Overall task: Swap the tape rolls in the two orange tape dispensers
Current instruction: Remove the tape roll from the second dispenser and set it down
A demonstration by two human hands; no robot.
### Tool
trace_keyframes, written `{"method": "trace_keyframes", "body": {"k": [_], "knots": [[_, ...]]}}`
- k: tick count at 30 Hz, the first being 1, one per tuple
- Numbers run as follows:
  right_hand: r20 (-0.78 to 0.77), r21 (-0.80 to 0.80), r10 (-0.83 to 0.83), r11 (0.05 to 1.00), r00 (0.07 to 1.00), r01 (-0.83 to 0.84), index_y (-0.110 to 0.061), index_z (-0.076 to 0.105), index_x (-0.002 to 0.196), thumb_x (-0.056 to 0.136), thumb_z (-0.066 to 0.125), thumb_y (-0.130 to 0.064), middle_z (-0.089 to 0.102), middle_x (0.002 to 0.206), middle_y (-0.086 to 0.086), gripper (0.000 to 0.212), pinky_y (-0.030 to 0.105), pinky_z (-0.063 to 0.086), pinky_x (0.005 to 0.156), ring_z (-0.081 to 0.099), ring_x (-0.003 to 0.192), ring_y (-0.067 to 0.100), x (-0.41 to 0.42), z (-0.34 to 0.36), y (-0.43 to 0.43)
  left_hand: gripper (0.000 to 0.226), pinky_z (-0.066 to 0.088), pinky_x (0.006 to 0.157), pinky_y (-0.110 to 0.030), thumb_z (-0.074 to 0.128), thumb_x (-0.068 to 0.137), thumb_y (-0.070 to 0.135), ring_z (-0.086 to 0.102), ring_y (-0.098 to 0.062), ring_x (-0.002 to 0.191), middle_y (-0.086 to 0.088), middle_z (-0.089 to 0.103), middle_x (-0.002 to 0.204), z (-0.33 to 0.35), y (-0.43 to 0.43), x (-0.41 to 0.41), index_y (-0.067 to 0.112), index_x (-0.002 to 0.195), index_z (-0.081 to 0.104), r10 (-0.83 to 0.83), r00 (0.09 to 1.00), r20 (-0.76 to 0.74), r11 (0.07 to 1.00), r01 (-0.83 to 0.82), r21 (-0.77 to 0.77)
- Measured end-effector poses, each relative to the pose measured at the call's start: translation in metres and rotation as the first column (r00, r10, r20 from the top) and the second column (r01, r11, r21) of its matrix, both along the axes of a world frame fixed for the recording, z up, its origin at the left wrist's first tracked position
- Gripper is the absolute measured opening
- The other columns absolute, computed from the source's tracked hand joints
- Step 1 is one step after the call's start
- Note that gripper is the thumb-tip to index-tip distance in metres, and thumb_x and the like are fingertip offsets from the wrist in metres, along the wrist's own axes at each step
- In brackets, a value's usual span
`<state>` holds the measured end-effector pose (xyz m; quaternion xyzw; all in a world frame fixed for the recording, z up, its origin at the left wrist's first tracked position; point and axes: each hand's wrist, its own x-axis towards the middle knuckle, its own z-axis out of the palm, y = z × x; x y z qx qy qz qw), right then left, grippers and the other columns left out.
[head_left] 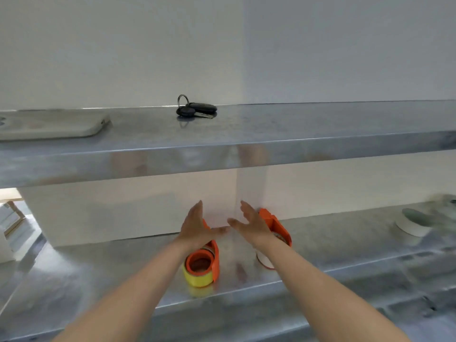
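Two orange tape dispensers lie on the lower metal shelf [123, 272]. The left dispenser [214, 257] carries a yellow tape roll [197, 278] at its near end. The right dispenser [276, 224] holds a white roll [263, 262], mostly hidden behind my right forearm. My left hand [196, 227] hovers above the far end of the left dispenser, fingers apart, holding nothing. My right hand [251, 223] is spread open just left of the right dispenser and covers part of it. The thumbs nearly meet between the two dispensers.
An upper metal shelf [271, 141] juts out above the hands; on it lie a bunch of black keys [196, 110] and a phone in a pale case [49, 124]. A white pot with a blurred green plant [414, 225] stands at the right of the lower shelf.
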<state>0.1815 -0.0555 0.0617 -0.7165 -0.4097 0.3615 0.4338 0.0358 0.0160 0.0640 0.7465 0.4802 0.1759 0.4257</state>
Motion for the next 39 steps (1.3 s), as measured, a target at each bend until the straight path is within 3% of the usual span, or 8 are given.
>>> {"method": "trace_keyframes", "body": {"k": [2, 3, 5, 8, 11, 14, 31, 39], "knots": [[0.069, 0.017, -0.026, 1.000, 0.997, 0.025, -0.029, 0.019, 0.145, 0.078, 0.068, -0.038, 0.030, 0.152, -0.002, 0.083, 0.026, 0.047, 0.080, 0.060, 0.098, 0.002, 0.015, 0.016, -0.021, 0.134, 0.007, 0.123, -0.042, 0.068, 0.049, 0.067, -0.002, -0.018, 0.149, -0.003, -0.004, 0.162, 0.014, -0.003, 0.017, 0.015, 0.150, -0.002, -0.103, 0.992, -0.072, 0.993, 0.107, 0.049], [0.109, 0.022, -0.050, 0.999, 0.993, 0.048, -0.028, 0.019, 0.146, 0.077, 0.070, -0.036, 0.030, 0.152, -0.002, 0.086, 0.029, 0.046, 0.090, 0.060, 0.099, -0.001, 0.024, 0.024, -0.034, 0.136, 0.004, 0.123, -0.043, 0.067, 0.047, 0.069, -0.004, -0.017, 0.149, -0.002, -0.006, 0.162, 0.020, -0.006, 0.027, 0.016, 0.150, -0.004, -0.145, 0.984, -0.103, 0.985, 0.153, 0.073], [0.177, 0.010, -0.085, 0.996, 0.981, 0.084, -0.021, 0.018, 0.146, 0.077, 0.072, -0.029, 0.032, 0.151, -0.001, 0.088, 0.019, 0.031, 0.103, 0.044, 0.126, 0.007, 0.041, 0.040, -0.061, 0.132, 0.000, 0.122, -0.044, 0.071, 0.054, 0.065, -0.007, -0.018, 0.149, -0.002, -0.009, 0.161, 0.029, -0.014, 0.048, 0.018, 0.150, -0.007, -0.222, 0.963, -0.151, 0.963, 0.241, 0.118], [0.221, 0.024, -0.141, 0.990, 0.965, 0.139, -0.015, 0.020, 0.145, 0.078, 0.072, -0.026, 0.036, 0.142, -0.006, 0.086, 0.007, 0.024, 0.093, 0.033, 0.127, 0.006, 0.069, 0.058, -0.102, 0.126, -0.004, 0.120, -0.045, 0.076, 0.064, 0.056, -0.009, -0.019, 0.149, -0.001, -0.012, 0.161, 0.042, -0.032, 0.079, 0.019, 0.150, -0.010, -0.326, 0.929, -0.177, 0.925, 0.352, 0.141], [0.235, -0.014, -0.220, 0.973, 0.947, 0.230, -0.019, 0.009, 0.148, 0.077, 0.072, -0.034, 0.016, 0.157, -0.002, 0.096, 0.024, 0.019, 0.111, 0.017, 0.143, 0.014, 0.099, 0.060, -0.137, 0.123, -0.004, 0.121, -0.043, 0.075, 0.068, 0.053, -0.010, -0.020, 0.149, -0.002, -0.012, 0.161, 0.053, -0.052, 0.112, 0.018, 0.149, -0.010, -0.396, 0.895, -0.206, 0.890, 0.430, 0.154], [0.220, -0.024, -0.258, 0.963, 0.941, 0.270, -0.023, 0.006, 0.148, 0.080, 0.069, -0.035, 0.011, 0.158, -0.003, 0.094, 0.029, 0.019, 0.113, 0.014, 0.144, 0.016, 0.126, 0.063, -0.169, 0.123, -0.004, 0.122, -0.044, 0.073, 0.068, 0.055, -0.010, -0.019, 0.149, -0.002, -0.011, 0.161, 0.054, -0.072, 0.144, 0.018, 0.150, -0.010, -0.427, 0.878, -0.215, 0.871, 0.463, 0.163], [0.239, -0.034, -0.264, 0.960, 0.934, 0.279, -0.022, 0.010, 0.148, 0.085, 0.063, -0.032, 0.016, 0.157, -0.001, 0.083, 0.029, 0.017, 0.114, 0.015, 0.144, 0.016, 0.289, 0.062, -0.295, 0.104, 0.005, 0.123, -0.043, 0.067, 0.077, 0.051, 0.003, -0.019, 0.149, -0.003, 0.004, 0.162, 0.044, -0.204, 0.316, 0.015, 0.151, 0.003, -0.436, 0.900, -0.026, 0.887, 0.434, 0.154], [0.172, -0.087, -0.040, 0.995, 0.984, 0.056, -0.023, 0.012, 0.148, 0.087, 0.060, -0.031, 0.017, 0.157, -0.002, 0.078, 0.027, 0.019, 0.112, 0.018, 0.144, 0.017, 0.272, 0.036, -0.245, 0.110, 0.013, 0.122, -0.037, 0.075, 0.071, 0.047, 0.008, -0.020, 0.149, -0.005, 0.009, 0.161, 0.014, -0.169, 0.261, 0.014, 0.151, 0.007, -0.194, 0.978, -0.081, 0.978, 0.199, 0.058]]}}
